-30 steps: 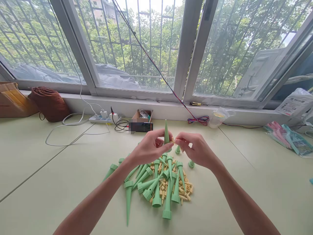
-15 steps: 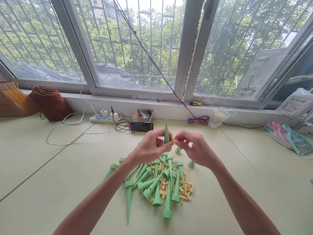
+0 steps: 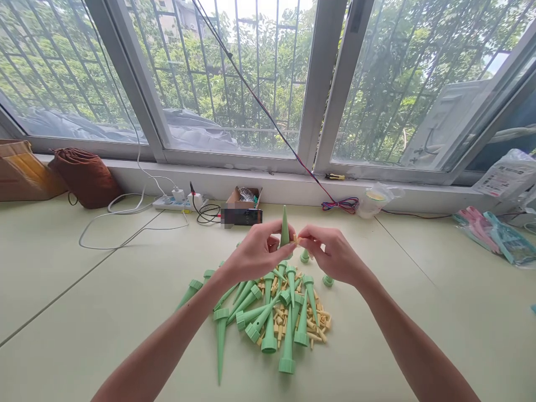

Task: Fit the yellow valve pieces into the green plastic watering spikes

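Observation:
My left hand [image 3: 262, 245] is closed around a green plastic watering spike [image 3: 285, 226], held point up above the pile. Between the fingertips of my right hand [image 3: 330, 248] is a small cream-yellow valve [image 3: 295, 240], set against the spike's right side. Whether it sits inside the spike is hidden by my fingers. Below both hands lies a heap of green watering spikes [image 3: 287, 340] with ribbed caps, mixed with many small yellow valves [image 3: 320, 321]. Two more green spikes, one with its cap [image 3: 328, 281] showing, are beside my right hand.
Along the window wall are a power strip [image 3: 167, 202], a black phone [image 3: 247, 216], a small cardboard box [image 3: 232, 196], coiled wire [image 3: 341, 205] and a bagged roll [image 3: 374, 201]. A brown bag [image 3: 87, 176] lies far left, plastic-wrapped packets [image 3: 498, 234] far right.
My right hand has shifted slightly left, and the yellow valve is closer to the spike. My left hand and the pile stay where they were.

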`<state>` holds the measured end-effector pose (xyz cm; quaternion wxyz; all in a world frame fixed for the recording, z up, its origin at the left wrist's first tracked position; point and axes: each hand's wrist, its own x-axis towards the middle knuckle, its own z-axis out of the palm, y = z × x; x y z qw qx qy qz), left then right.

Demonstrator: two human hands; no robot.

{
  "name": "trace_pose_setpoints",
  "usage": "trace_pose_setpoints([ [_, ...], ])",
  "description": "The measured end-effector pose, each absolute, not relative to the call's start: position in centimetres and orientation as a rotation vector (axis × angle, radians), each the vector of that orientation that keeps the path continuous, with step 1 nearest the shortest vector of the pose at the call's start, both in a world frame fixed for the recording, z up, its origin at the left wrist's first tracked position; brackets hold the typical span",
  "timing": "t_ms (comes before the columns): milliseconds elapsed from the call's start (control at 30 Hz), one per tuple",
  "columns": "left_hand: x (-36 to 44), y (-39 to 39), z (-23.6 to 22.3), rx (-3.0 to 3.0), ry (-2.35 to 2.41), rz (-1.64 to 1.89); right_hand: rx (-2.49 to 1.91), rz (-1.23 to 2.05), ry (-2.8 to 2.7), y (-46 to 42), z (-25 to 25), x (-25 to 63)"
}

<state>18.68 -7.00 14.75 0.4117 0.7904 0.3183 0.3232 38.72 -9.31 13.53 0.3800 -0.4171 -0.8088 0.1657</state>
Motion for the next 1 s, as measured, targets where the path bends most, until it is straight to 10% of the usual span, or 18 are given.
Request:
trace_pose_setpoints([
  [1000,19.5,-7.1,13.9,2.235,0.924,0.925,-1.142,0.525,-2.008,-8.4,12.4,38.3],
])
